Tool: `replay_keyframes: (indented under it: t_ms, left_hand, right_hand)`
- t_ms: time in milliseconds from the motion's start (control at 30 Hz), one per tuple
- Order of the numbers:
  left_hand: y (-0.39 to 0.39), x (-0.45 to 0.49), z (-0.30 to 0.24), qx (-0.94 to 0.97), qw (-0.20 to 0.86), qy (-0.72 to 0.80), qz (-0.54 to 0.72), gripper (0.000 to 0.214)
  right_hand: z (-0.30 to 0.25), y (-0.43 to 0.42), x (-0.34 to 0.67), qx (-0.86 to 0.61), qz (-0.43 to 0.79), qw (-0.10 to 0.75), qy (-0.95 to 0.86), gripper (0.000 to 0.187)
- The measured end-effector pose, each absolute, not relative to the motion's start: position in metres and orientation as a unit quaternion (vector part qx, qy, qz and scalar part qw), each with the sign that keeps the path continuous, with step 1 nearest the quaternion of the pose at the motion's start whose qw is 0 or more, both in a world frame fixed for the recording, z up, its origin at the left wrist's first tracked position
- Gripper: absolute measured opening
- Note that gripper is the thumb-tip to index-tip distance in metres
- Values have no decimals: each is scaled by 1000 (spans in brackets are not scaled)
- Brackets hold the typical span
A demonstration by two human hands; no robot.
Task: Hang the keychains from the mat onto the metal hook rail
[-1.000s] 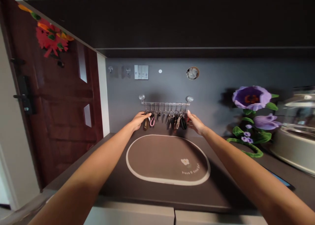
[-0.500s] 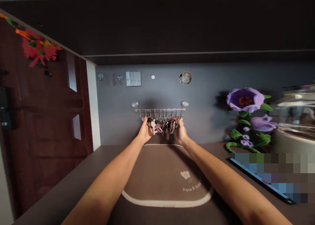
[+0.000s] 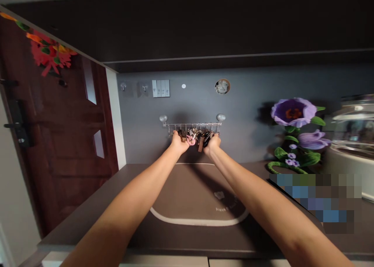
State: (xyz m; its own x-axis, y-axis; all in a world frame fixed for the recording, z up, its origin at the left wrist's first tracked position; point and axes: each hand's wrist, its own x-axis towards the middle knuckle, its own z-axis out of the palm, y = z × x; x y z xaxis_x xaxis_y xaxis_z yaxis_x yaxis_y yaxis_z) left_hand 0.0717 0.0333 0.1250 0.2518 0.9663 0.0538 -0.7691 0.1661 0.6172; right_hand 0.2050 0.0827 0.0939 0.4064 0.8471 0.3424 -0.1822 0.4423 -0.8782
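A metal hook rail [image 3: 191,124] is stuck to the grey wall by two suction cups. Several keys and key fobs [image 3: 196,136] hang from it, bunched together, among them a pink loop and a brown strap. My left hand [image 3: 179,143] grips the left side of the bunch from below. My right hand [image 3: 212,144] closes on the right side of the bunch. Both arms reach out over a brown oval mat [image 3: 196,193] on the dark counter.
A purple artificial flower [image 3: 293,112] stands at the right, with a glass-lidded appliance [image 3: 352,130] beyond it. A dark wooden door [image 3: 58,142] with red decoration fills the left. Light switches [image 3: 160,88] and small hooks are on the wall above the rail.
My hands came in from the two ends of the rail and gathered the hanging keys into one bunch at the middle, lifting them up toward the rail.
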Motion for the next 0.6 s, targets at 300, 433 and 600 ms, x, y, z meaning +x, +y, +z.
replay_keyframes:
  t_ms: [300,433,600]
  left_hand:
    - [33,72,151,254,766,144,573,34]
    - [32,78,157,259,745,156,595,39]
    - [38,85,168,284,695,164,640,44]
  right_hand:
    - [120,82,204,-531,279,752,-272,37]
    - [124,90,206,-526,276,750,-291,39]
    - [137,98,203,-499,211,746,-387,49]
